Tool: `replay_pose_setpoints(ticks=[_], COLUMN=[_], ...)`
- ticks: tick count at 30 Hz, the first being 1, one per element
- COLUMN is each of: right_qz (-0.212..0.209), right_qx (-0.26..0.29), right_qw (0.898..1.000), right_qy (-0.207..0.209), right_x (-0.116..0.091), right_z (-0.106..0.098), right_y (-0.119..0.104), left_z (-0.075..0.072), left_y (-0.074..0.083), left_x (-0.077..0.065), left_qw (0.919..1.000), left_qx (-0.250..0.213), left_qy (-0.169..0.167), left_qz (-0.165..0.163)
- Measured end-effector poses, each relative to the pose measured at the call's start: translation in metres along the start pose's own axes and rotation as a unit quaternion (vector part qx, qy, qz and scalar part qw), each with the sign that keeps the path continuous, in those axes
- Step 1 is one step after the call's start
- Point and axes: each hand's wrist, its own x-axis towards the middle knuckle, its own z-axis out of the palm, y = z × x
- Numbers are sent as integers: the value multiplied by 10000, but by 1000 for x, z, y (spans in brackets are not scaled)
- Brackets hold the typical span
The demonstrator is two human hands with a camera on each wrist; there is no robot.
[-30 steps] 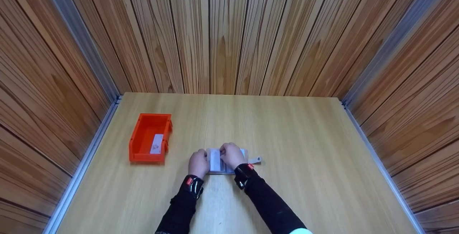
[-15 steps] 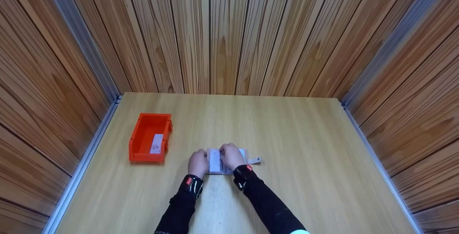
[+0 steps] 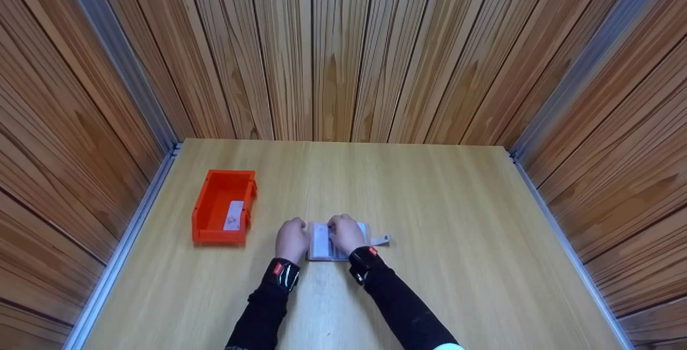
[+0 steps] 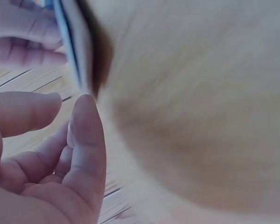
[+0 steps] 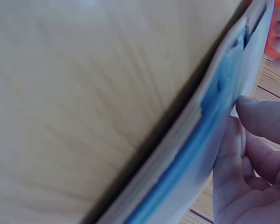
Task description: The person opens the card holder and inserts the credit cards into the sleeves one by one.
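A pale wallet (image 3: 320, 243) with bluish layers lies unfolded on the table, its strap (image 3: 381, 240) with a small snap sticking out to the right. Over its middle, my right hand (image 3: 348, 235) has thumb and forefinger pinched at the wallet's face; whether they hold a card or a flap is hidden. The right wrist view shows the stacked layers of the wallet (image 5: 210, 116) edge-on beside that thumb. Just off the left edge is my left hand (image 3: 291, 240). In the left wrist view its thumb and forefinger (image 4: 88, 135) are apart, with nothing between them.
An orange bin (image 3: 219, 236) stands on the table (image 3: 445, 221) to the left, with a white label-like piece (image 3: 233, 216) inside. Wood-plank walls (image 3: 343, 60) enclose the table at the back and both sides.
My left hand has come off the wallet's left edge and shifted slightly left, uncovering that edge. My right hand stays almost still at the wallet's middle.
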Motion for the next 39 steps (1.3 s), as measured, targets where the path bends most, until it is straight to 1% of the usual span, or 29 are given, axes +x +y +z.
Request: replay_pose_setpoints(ticks=[4,6,7,10,12,16,17,19,21,26,28,31,34,39], right_qz=[-52,-66,-79,-61,-64,-140,-159,-146,-49,223,309,402,461,487], right_qx=[-27,-40,-55,-39,-7,3,-4,-6,47,193,225,234,246,285], right_qw=[10000,9999,9999,10000,10000,9999,9998,9999,10000,9991,9986,9981,9977,9975], right_qy=[55,70,74,20,11,63,80,57,-48,-296,-353,-410,-441,-431], right_x=[0,0,0,-1,-1,-2,-2,-2,-2,-1,0,1,1,1], right_z=[1,1,1,0,-1,-2,-2,-3,-3,-4,-4,-4,-5,-5], right_y=[0,1,1,1,1,2,2,1,0,-2,-3,-4,-5,-4], left_z=[-18,-27,-32,-46,-56,-70,-73,-77,-81,-90,-95,-103,-108,-115], left_y=[2,3,4,6,8,8,8,7,6,0,-3,-7,-13,-22], left_x=[4,7,9,14,17,23,25,28,30,31,31,31,31,33], left_qw=[9995,9993,9993,9999,9999,9997,9996,9995,9994,9989,9988,9983,9971,9936], left_qx=[20,48,68,80,114,201,221,220,228,303,281,236,178,74], left_qy=[222,277,264,72,-2,58,94,84,110,350,368,398,613,1051], left_qz=[241,264,235,-34,-128,-136,-128,-211,-253,-117,-165,-358,-421,-399])
